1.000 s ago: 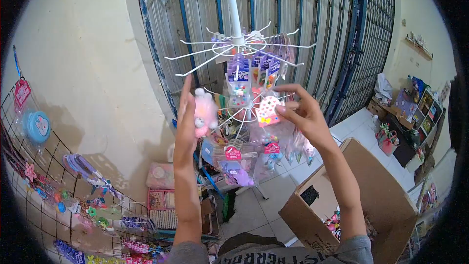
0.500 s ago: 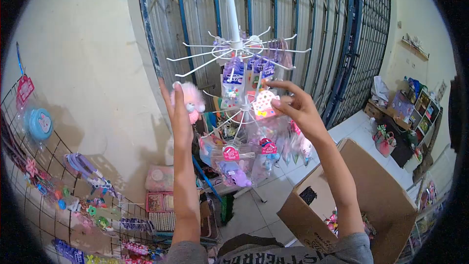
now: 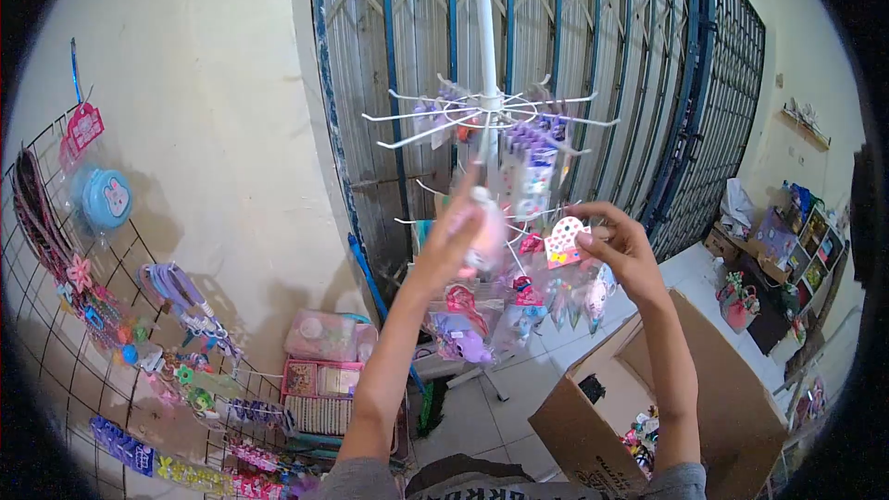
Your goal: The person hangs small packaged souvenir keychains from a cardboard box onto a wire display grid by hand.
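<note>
A white rotating rack [image 3: 491, 104] with hooks stands ahead of me, hung with small packaged items. My left hand [image 3: 444, 250], blurred by motion, holds a fluffy pink toy [image 3: 487, 236] in front of the rack's lower tier. Between the thumb and fingers of my right hand [image 3: 622, 243] is a white and pink card [image 3: 566, 243] with small hearts, beside the lower hooks. Below my hands hang a bagged purple toy [image 3: 461, 338] and other packets with pink tags. Purple-topped packets [image 3: 535, 162] hang from the tier above.
At left, a black wire grid [image 3: 69, 287] carries hair accessories and a round blue item [image 3: 107, 199]. Pink boxes [image 3: 319, 380] stand near the wall. An open cardboard box [image 3: 722, 389] with colourful items is at lower right. A folding metal gate [image 3: 593, 56] stands behind the rack.
My left hand has moved right with the pink toy, closer to the card. The rack's hanging packets have shifted round, and the whole view has shifted.
</note>
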The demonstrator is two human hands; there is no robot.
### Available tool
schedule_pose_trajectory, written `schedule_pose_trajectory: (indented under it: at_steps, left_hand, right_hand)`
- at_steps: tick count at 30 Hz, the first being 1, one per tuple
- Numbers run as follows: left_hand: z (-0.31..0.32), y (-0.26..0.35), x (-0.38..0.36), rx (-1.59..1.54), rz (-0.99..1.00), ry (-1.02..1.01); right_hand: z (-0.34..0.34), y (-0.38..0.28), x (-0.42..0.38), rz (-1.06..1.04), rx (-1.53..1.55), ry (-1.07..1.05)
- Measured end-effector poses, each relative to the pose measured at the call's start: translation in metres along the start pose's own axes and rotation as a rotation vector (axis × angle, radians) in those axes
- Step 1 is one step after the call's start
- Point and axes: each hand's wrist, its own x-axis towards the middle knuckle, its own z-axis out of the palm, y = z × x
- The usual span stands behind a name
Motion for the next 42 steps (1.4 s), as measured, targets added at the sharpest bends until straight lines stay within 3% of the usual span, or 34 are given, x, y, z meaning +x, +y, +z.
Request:
schedule_pose_trajectory:
  at_steps: [1, 2, 4, 9, 11, 18, 24, 26, 27, 29, 30, 36, 42]
  left_hand:
    - [0.010, 0.000, 0.000, 0.029, 0.114, -0.070]
    - [0.016, 0.003, -0.001, 0.030, 0.112, -0.066]
    - [0.023, 0.010, -0.005, 0.152, 0.055, -0.295]
    - [0.014, -0.001, -0.017, 0.256, 0.027, -0.178]
    - [0.009, -0.006, -0.022, 0.212, -0.159, 0.013]
    - [-0.008, -0.030, -0.022, 0.354, -0.019, 0.283]
    - [-0.009, -0.034, -0.028, 0.424, 0.058, 0.313]
    - [-0.007, -0.030, -0.032, 0.348, -0.066, 0.194]
    - [-0.004, -0.034, -0.034, 0.371, 0.004, 0.193]
    - [-0.001, -0.036, -0.036, 0.329, -0.041, 0.112]
    - [0.001, -0.037, -0.038, 0.286, -0.086, 0.028]
    - [0.010, -0.024, -0.039, 0.282, -0.014, 0.019]
    - [0.000, -0.007, -0.018, 0.189, 0.105, 0.109]
  right_hand:
    - [-0.006, 0.005, 0.003, -0.003, -0.036, -0.026]
    - [-0.005, 0.003, 0.005, -0.002, -0.034, -0.030]
    - [-0.003, -0.002, 0.007, -0.033, 0.085, 0.052]
    - [-0.015, 0.002, 0.016, -0.055, 0.242, 0.056]
    - [-0.016, 0.004, 0.017, -0.045, 0.260, 0.049]
    - [-0.019, 0.017, 0.032, -0.031, 0.285, -0.091]
    - [-0.013, 0.015, 0.045, -0.052, 0.353, 0.000]
    - [-0.016, 0.018, 0.047, -0.059, 0.372, 0.021]
    - [-0.017, 0.019, 0.048, -0.069, 0.364, 0.049]
    - [-0.012, 0.016, 0.047, -0.084, 0.371, 0.109]
    - [-0.012, 0.018, 0.047, -0.085, 0.371, 0.104]
    - [-0.003, 0.013, 0.039, -0.019, 0.242, -0.005]
    - [0.017, 0.009, 0.040, -0.077, 0.058, -0.085]
